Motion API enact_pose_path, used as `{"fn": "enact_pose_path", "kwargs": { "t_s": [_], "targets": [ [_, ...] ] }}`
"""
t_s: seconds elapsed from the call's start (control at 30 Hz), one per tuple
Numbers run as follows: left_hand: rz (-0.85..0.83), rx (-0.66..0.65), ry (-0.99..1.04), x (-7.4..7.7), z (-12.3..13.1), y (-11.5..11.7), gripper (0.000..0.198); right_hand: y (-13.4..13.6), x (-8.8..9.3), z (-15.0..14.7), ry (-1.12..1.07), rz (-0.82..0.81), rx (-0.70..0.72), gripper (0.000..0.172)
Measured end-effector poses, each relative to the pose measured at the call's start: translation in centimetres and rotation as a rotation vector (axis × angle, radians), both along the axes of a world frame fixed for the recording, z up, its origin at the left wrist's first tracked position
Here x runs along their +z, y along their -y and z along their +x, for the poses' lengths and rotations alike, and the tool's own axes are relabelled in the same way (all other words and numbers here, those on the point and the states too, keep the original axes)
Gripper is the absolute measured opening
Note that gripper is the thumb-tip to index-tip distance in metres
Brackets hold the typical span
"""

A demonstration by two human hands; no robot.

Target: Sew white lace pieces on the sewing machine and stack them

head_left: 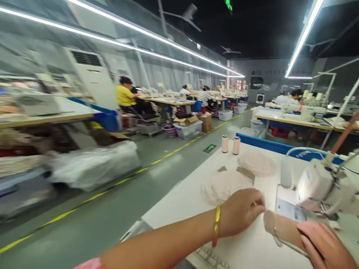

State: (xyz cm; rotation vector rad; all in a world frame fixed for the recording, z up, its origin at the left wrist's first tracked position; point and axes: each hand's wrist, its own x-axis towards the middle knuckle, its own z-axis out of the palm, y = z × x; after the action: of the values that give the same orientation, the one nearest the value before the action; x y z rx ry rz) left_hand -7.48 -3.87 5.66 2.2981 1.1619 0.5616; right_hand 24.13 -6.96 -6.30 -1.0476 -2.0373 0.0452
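My left hand (243, 213), a gold bangle at its wrist, is closed in a pinch over the white sewing table (246, 246). What its fingertips hold is too small to make out. Just right of them lies the end of a tan fabric piece (290, 228). At the lower right my right hand (328, 244) has its fingers closed on that fabric's other end. Beyond my hands stands a white sewing machine (314, 186), lit around the needle, which I cannot see clearly. Pale pink lacy fabric (224, 184) lies in a pile behind my left hand.
Two pale pink thread spools (225, 144) stand at the table's far edge, near a second pink pile (257, 163). A blue trough (263, 143) runs behind. Left is an aisle with a yellow floor line (146, 169); several people sit at other tables.
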Motion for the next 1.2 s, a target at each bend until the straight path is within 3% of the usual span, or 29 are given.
{"fn": "enact_pose_path", "kwargs": {
  "t_s": [0.03, 0.07, 0.13, 0.27, 0.4, 0.57, 0.63, 0.7, 0.8, 0.9, 0.93, 1.03, 1.13, 1.2],
  "targets": [
    [-0.037, -0.164, 0.082, 0.2, 0.5, 0.7, 0.016, 0.6, 0.8, -0.3, 0.072, -0.039, -0.008, 0.028],
    [-0.03, -0.225, 0.158, 0.4, 0.8, 1.1, 0.019, 1.2, 1.6, -0.6, 0.11, -0.069, -0.019, 0.028],
    [0.021, -0.154, 0.23, 0.7, 1.1, 0.9, 0.025, 2.0, 3.1, -1.5, 0.148, -0.149, -0.045, 0.03],
    [0.036, -0.001, 0.151, 1.2, 1.7, -1.1, 0.023, 2.7, 4.6, -2.5, 0.145, -0.212, -0.065, 0.03],
    [0.023, -0.086, 0.089, 0.9, 3.3, -1.4, 0.021, 2.9, 4.6, -2.7, 0.138, -0.234, -0.075, 0.029],
    [-0.288, -0.095, 0.041, -0.7, 6.7, -1.0, 0.03, 3.3, 5.1, -3.5, 0.013, -0.297, -0.013, 0.021],
    [-0.341, -0.177, 0.077, -1.2, 7.7, -1.1, 0.029, 3.7, 5.6, -3.5, -0.112, -0.408, 0.024, 0.013],
    [-0.374, -0.298, 0.138, -1.3, 8.1, -1.0, 0.019, 4.1, 6.2, -3.2, -0.272, -0.538, 0.031, 0.02],
    [-0.504, -0.399, 0.194, 0.1, 7.8, 0.0, 0.035, 4.6, 7.2, -2.5, -0.465, -0.675, 0.053, 0.035],
    [-0.741, -0.538, 0.2, 2.1, 6.7, 1.0, 0.044, 4.7, 8.2, -2.1, -0.5, -0.905, 0.296, 0.075],
    [-0.815, -0.558, 0.222, 2.6, 6.4, 1.1, 0.042, 4.7, 8.4, -2.2, -0.5, -0.998, 0.385, 0.081],
    [-0.973, -0.512, 0.315, 2.6, 6.0, 0.0, 0.044, 4.4, 9.1, -2.9, -0.561, -1.152, 0.475, 0.069],
    [-0.945, -0.333, 0.35, 0.7, 6.3, -2.1, 0.048, 3.8, 9.4, -3.4, -0.62, -1.043, 0.359, 0.065],
    [-0.87, -0.251, 0.319, -0.8, 6.9, -3.1, 0.047, 3.4, 9.2, -3.6, -0.546, -0.923, 0.225, 0.06]
  ]
}}
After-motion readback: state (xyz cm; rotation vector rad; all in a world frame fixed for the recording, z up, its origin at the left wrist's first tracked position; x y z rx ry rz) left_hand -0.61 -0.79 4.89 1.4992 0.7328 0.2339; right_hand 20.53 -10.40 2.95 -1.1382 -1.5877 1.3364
